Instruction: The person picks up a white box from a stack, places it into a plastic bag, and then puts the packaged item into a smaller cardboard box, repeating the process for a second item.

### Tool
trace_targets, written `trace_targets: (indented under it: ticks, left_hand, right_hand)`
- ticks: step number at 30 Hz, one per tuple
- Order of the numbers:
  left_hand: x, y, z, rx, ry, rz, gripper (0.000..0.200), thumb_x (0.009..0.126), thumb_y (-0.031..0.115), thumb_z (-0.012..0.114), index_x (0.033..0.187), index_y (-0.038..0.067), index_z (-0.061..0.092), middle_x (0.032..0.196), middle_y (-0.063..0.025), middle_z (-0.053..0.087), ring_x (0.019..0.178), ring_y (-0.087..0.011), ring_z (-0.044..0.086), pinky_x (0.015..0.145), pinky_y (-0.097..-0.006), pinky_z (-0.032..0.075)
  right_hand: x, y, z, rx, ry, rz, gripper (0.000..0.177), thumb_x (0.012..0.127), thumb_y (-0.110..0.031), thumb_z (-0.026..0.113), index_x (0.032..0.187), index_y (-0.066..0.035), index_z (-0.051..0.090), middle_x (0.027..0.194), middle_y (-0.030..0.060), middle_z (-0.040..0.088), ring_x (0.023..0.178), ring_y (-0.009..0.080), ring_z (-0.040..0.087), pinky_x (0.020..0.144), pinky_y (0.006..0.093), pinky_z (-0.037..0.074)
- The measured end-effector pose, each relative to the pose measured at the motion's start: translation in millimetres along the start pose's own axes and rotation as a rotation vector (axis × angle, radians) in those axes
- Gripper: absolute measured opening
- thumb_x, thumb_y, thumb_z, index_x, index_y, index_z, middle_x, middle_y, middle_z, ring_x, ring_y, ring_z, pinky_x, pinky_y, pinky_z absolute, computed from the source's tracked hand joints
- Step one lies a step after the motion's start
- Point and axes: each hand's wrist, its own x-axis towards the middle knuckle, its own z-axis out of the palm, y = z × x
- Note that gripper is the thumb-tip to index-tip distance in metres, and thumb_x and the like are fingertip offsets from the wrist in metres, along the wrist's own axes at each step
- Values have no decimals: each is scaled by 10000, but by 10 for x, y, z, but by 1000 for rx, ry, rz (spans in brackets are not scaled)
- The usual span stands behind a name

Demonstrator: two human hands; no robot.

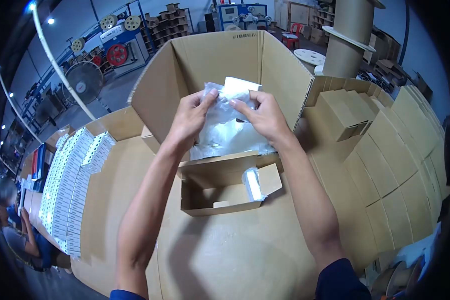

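Both hands are raised over the large open carton (pixel 280 70). My left hand (pixel 192 115) pinches one side of a clear plastic bag (pixel 217 112). With closed fingers, my right hand (pixel 265 115) grips the bag's other side. A white item (pixel 242 84) shows just behind the bag; whether it is inside cannot be made out. More plastic-wrapped pieces (pixel 230 137) lie in the carton below my hands. Nearer to me stands a small open cardboard box (pixel 220 210), with one plastic-wrapped white piece (pixel 254 184) at its right end.
Rows of small white boxes (pixel 67 185) stand at the left. Flat cardboard (pixel 385 170) and a closed brown box (pixel 342 112) are on the right. Another person (pixel 22 235) sits at the far left. Machines and large spools stand behind the table.
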Motion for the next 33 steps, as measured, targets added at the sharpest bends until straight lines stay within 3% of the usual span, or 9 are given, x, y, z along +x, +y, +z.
trace_targets:
  ticks: [5,8,12,15,19,25,28,30,33]
  left_hand:
    - [-645,338,-51,328,330,221,357,1063,286,565,921,-24,672,685,1,554,667,-69,473,594,-293,411]
    - [-1234,389,53,147,311,365,276,1067,233,553,963,-11,628,746,-4,557,707,-63,477,614,-283,412]
    - [-1934,87,130,167,378,350,217,1077,190,508,992,6,587,773,2,554,718,-66,480,631,-262,404]
    - [-2488,42,43,24,412,181,214,1087,180,492,965,22,569,761,31,533,682,-38,458,597,-238,379]
    - [-3172,-208,105,-57,408,39,194,1084,176,503,964,37,567,742,53,494,654,-26,427,569,-231,358]
    - [-3867,-425,302,-24,262,-69,249,1089,220,506,928,31,529,729,18,478,672,-58,456,595,-236,398]
    - [-4092,-524,123,-543,308,-147,265,1089,217,505,909,22,505,733,-4,506,667,-85,509,614,-265,462]
    - [-4119,-571,62,-4,403,123,131,992,108,622,1090,29,586,830,-60,615,902,-209,627,772,-344,534]
    - [-4133,-352,35,616,247,510,426,799,29,740,1216,98,685,1063,-101,706,1219,-323,563,938,-414,494]
  right_hand:
    - [-528,-568,60,-198,109,-201,438,1009,-314,672,733,24,637,705,-5,598,664,79,459,589,293,364]
    - [-1007,-846,157,33,75,30,448,1014,-350,667,773,28,666,702,5,595,721,83,499,635,297,408]
    - [-1959,-955,456,29,-18,-43,375,975,-345,726,865,14,730,759,23,612,702,78,518,652,270,436]
    - [-2641,-880,425,105,-213,312,367,943,-354,761,889,9,748,821,48,601,732,91,509,640,271,418]
    - [-3178,-1026,538,-103,-101,333,357,925,-345,784,920,11,760,851,37,536,785,114,480,677,286,402]
    - [-3517,-845,852,258,155,335,284,964,-260,740,895,15,758,904,60,644,853,118,548,782,273,440]
    - [-3617,-870,875,535,244,481,277,1011,-185,653,837,15,730,853,50,683,828,127,616,835,289,473]
    - [-3694,-881,836,738,274,626,283,1013,-184,642,824,13,719,841,41,687,800,129,626,846,291,479]
    - [-3876,-812,937,707,227,660,250,1017,-162,624,862,12,714,853,43,693,831,112,620,806,268,486]
